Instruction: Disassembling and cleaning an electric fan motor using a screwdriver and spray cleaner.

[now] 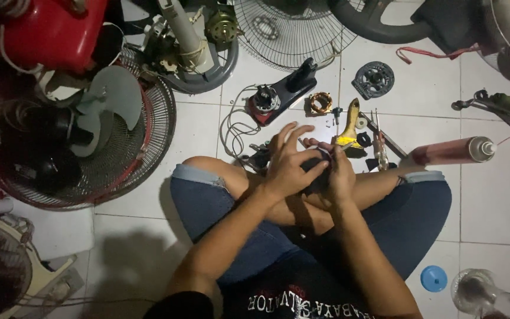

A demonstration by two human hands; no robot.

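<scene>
Both hands over crossed legs: left hand [287, 162] and right hand [339, 175] grasping small dark part [314, 171] between them; spray can [453, 151] on floor tiles, right.

A: What is lying on the far side of the tiled floor [149, 236]?

B: A wire fan grille [293, 29] is resting far centre, with a round grey part [373, 79] lying to its right.

A: And at the left?

B: A fan with pale blades [98, 127] is lying in its cage. A spray can [453, 151] is lying at the right, and a blue cap [434, 277] is sitting near right.
</scene>
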